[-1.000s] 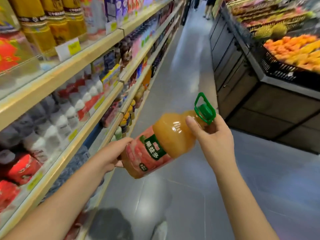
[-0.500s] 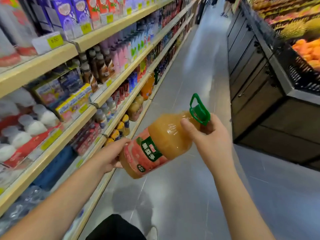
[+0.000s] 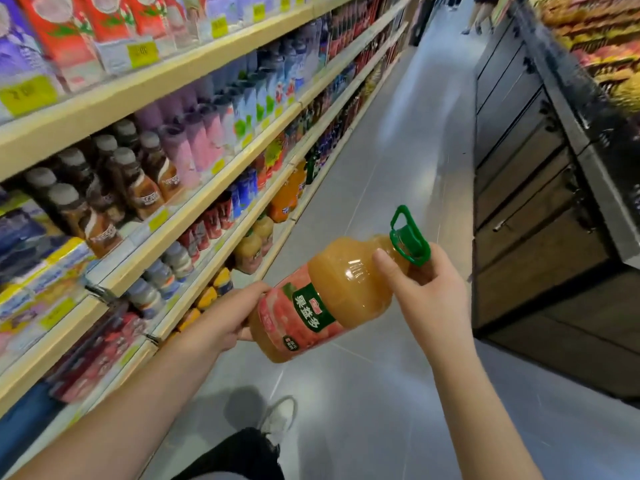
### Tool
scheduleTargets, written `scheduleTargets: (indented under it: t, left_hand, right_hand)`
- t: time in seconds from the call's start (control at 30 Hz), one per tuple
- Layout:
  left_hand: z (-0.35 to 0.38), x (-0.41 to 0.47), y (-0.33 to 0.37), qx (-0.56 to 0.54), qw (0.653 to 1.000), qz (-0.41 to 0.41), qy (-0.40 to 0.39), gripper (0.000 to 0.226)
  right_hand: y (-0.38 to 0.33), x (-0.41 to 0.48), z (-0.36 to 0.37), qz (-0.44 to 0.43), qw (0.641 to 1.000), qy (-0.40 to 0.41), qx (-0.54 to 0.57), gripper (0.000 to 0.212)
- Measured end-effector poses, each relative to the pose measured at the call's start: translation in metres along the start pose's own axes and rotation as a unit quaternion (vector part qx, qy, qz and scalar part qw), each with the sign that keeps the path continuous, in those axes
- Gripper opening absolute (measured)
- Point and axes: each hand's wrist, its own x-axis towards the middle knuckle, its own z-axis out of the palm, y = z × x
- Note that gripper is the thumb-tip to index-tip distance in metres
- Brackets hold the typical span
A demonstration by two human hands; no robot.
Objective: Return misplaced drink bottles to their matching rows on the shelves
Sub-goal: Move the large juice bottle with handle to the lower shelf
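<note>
A large orange juice bottle (image 3: 341, 292) with a pink label and a green handled cap is held tilted over the aisle floor, cap up to the right. My left hand (image 3: 228, 320) grips its base and my right hand (image 3: 426, 292) grips its neck just under the cap. Similar juice bottles (image 3: 252, 249) with pink labels stand on the lowest shelf ahead on the left, next to orange soda bottles (image 3: 285, 195).
Long wooden shelves (image 3: 180, 237) packed with drinks and cartons run along the left. A dark produce counter (image 3: 540, 209) lines the right. The grey aisle floor (image 3: 398, 168) runs ahead between them. My shoe and trouser leg show below. People stand far down the aisle.
I have walked forward along the aisle; the shelves slid past toward me. The bottle stays in both hands in the same tilt.
</note>
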Motion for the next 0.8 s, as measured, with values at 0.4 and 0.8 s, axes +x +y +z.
scheduleTargets:
  t: [0.4, 0.8]
  left_hand:
    - [0.071, 0.138, 0.142, -0.016, 1.000, -0.022, 0.011, 0.034]
    - [0.173, 0.262, 0.229, -0.123, 0.982, -0.056, 0.130, 0.016]
  right_hand:
    - [0.032, 0.224, 0.003, 0.015, 0.999, -0.033, 0.014, 0.046]
    - [0.088, 0.451, -0.015, -0.021, 0.985, -0.168, -0.010, 0.045]
